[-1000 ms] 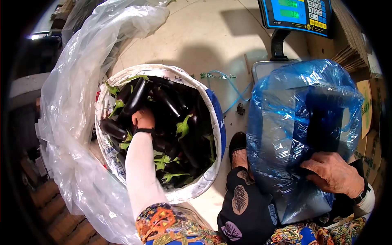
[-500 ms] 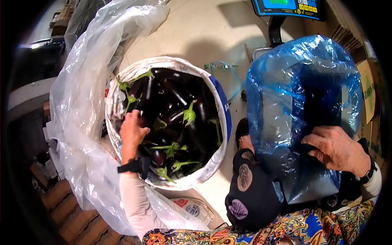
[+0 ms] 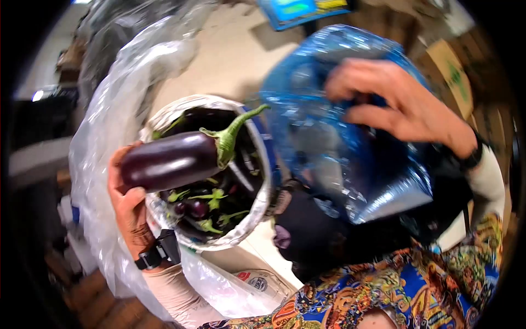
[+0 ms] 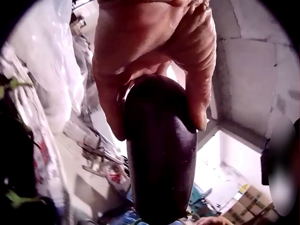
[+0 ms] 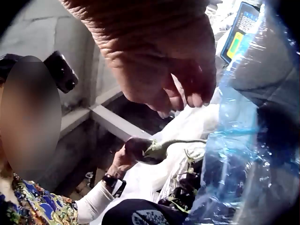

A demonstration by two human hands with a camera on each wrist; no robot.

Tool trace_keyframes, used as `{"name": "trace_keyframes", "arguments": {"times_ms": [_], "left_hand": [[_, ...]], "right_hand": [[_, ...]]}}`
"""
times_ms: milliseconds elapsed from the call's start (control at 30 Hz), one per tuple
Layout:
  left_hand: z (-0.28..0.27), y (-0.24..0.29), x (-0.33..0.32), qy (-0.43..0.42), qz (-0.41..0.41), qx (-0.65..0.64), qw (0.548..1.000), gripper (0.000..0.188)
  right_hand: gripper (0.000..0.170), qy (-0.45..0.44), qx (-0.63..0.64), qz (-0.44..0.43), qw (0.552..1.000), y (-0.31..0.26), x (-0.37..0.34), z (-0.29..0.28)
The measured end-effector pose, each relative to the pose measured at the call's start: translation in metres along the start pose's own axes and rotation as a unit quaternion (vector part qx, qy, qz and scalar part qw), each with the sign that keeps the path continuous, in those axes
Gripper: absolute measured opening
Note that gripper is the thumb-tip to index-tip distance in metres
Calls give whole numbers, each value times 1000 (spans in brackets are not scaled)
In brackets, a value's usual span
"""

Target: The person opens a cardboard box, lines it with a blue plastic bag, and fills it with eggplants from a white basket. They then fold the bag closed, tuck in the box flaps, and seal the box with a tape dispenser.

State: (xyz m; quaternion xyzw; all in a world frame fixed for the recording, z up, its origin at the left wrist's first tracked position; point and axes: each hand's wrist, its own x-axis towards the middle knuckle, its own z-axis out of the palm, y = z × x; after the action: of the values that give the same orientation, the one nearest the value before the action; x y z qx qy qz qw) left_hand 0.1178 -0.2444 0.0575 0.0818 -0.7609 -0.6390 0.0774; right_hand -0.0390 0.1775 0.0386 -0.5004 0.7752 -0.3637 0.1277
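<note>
My left hand point(image 3: 128, 213) grips a large dark purple eggplant point(image 3: 172, 160) by its blunt end. The eggplant lies sideways above a round white sack point(image 3: 233, 237), its green stem pointing right. In the left wrist view, fingers and thumb clasp either side of the eggplant point(image 4: 161, 150). More eggplants with green caps fill the sack. Over the opening of a blue plastic bag point(image 3: 315, 140) my right hand point(image 3: 392, 101) hovers, blurred, with bent fingers. The right wrist view shows nothing held in that hand point(image 5: 164, 65).
Clear plastic sheeting point(image 3: 98, 164) drapes along the sack's left side. A digital scale display point(image 3: 301, 10) stands behind the blue bag. Cardboard boxes point(image 3: 449, 71) are stacked at the right. The person's dark-trousered leg point(image 3: 323, 236) is between sack and bag.
My left hand has lifted an eggplant out of the sack. My right hand has let go of the blue bag's near edge and moved up and left over its opening. The head view has shifted.
</note>
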Motion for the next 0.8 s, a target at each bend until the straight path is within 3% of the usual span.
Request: {"name": "trace_keyframes", "arguments": {"times_ms": [67,133,200,267,300,400,467,533,600,667,733,800], "left_hand": [[44,10,18,-53,34,-29,998,85],[107,27,30,-106,37,-75,991,83],[165,41,37,-158,35,-93,982,76],[187,27,59,-244,43,-118,962,66],[205,19,62,-218,56,-137,965,62],[212,-11,70,-242,-5,-9,970,65],[218,-55,72,-220,86,141,961,66],[225,-87,68,-182,91,206,957,84],[231,-125,62,-144,98,320,931,96],[232,-146,50,-161,46,249,954,101],[228,-155,39,-195,-113,159,961,98],[221,-152,34,-218,-282,119,926,95]], "right_hand": [[40,-6,40,98,994,-31,12,-9],[62,-25,109,98,989,-37,19,-10],[70,-67,147,143,976,-49,19,-13],[67,-58,167,182,967,-44,-7,-25],[66,-53,176,201,962,-42,-20,-31],[69,48,278,393,875,-20,-49,-16],[78,77,322,491,806,1,-68,2],[88,101,308,589,741,5,-71,21],[102,19,245,605,758,10,-70,21],[108,9,298,544,784,37,-77,37],[110,-11,390,585,711,57,-70,46],[114,19,342,564,751,73,-72,65]]}}
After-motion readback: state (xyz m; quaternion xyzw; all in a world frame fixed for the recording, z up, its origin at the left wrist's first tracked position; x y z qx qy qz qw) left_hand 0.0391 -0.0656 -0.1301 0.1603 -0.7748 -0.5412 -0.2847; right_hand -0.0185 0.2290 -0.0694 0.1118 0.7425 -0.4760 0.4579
